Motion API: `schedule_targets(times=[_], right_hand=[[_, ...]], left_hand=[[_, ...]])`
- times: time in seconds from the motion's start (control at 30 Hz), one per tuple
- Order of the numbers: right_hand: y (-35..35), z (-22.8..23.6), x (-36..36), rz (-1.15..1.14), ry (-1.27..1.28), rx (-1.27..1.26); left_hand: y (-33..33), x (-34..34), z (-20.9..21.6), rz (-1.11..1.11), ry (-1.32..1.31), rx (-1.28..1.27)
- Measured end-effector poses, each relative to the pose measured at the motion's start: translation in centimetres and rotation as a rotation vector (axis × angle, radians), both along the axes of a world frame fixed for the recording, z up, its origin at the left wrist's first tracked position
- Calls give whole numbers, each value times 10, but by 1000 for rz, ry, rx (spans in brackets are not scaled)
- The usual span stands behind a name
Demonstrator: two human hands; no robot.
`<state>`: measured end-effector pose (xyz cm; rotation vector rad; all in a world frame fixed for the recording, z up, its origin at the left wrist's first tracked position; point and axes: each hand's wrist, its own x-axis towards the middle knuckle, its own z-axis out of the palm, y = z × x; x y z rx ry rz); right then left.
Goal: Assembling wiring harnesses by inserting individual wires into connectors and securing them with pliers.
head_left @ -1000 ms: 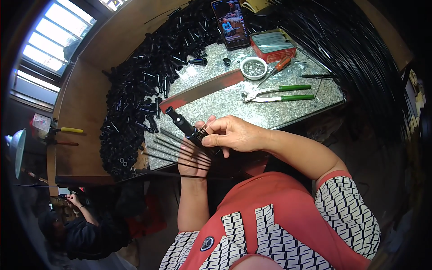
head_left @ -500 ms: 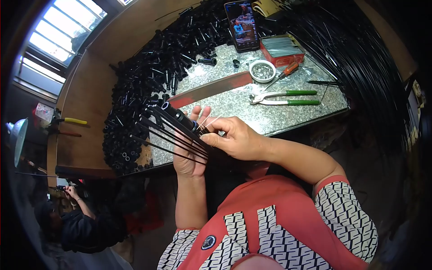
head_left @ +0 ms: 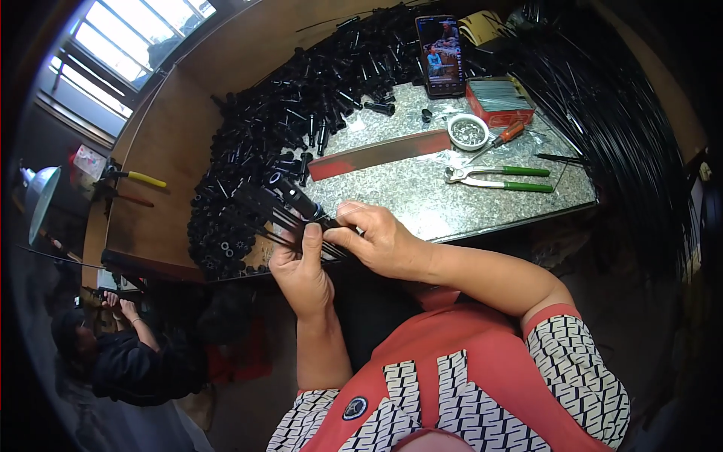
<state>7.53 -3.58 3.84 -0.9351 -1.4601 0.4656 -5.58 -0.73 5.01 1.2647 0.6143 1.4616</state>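
Note:
Above the near edge of the table I hold what looks like an umbrella frame: a bundle of thin black ribs [head_left: 260, 207] fanned beside a black tubular runner [head_left: 296, 196]. My left hand [head_left: 307, 280] is closed around the ribs from below, its thumb upright against them and its fingers mostly hidden behind. At the bundle's right end my right hand [head_left: 392, 242] is closed, thumb and forefinger pinching by the runner's base. A thin pale wire or strand shows faintly at those fingertips; most of what they pinch is hidden.
Black tubular parts [head_left: 256, 128] are heaped along the left and back. On the stone-patterned tabletop lie a red-black strip [head_left: 376, 154], a white bowl of small metal bits [head_left: 468, 119], a screwdriver [head_left: 510, 133], green-handled pincers [head_left: 520, 186], a red box [head_left: 501, 117], and a phone [head_left: 442, 83]. Long black rods [head_left: 610, 105] fill the right.
My left hand has gone from open-palmed behind the ribs to closed around them, thumb now in front. My right hand stays pinched at the bundle's end. The head view has shifted slightly.

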Motion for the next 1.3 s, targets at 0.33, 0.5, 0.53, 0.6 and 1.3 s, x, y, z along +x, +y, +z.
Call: schedule_targets(times=[0.33, 0.5, 0.53, 0.6, 1.3], right_hand=[[-1, -2, 1, 114, -42, -140], [-3, 2, 7, 121, -49, -183], [-3, 4, 8, 178, -3, -290], [1, 6, 13, 275, 33, -440], [13, 3, 2, 141, 197, -565]], left_hand=[[9, -9, 0, -39, 37, -66], [10, -13, -5, -45, -14, -65], [10, -14, -4, -70, -28, -63], [13, -17, -6, -115, -52, -68], [-11, 17, -19, 87, 57, 220]])
